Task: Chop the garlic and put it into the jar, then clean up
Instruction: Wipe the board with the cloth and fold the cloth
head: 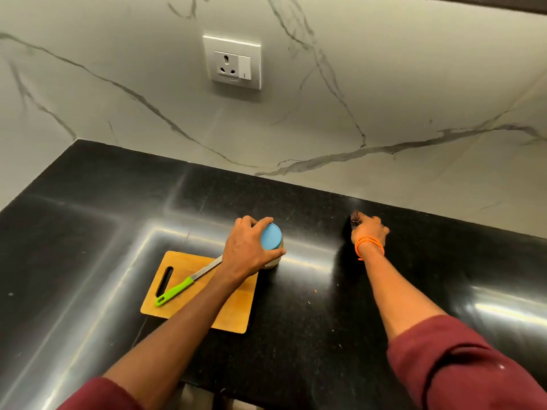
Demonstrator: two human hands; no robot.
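A jar with a blue lid (271, 237) stands on the black counter just past the far right corner of the wooden cutting board (177, 261). My left hand (247, 247) wraps around the jar from the left. A knife with a green handle (177, 291) lies diagonally across the board, its blade partly under my left forearm. Far to the right, my right hand (370, 230) is closed on a small dark object (355, 218) that presses on the counter; I cannot tell what it is. No garlic is visible.
The black counter (296, 321) reaches the marble back wall, which carries a power socket (232, 63). A few tiny scraps (315, 290) lie on the counter between my arms. The counter's near edge runs below my forearms.
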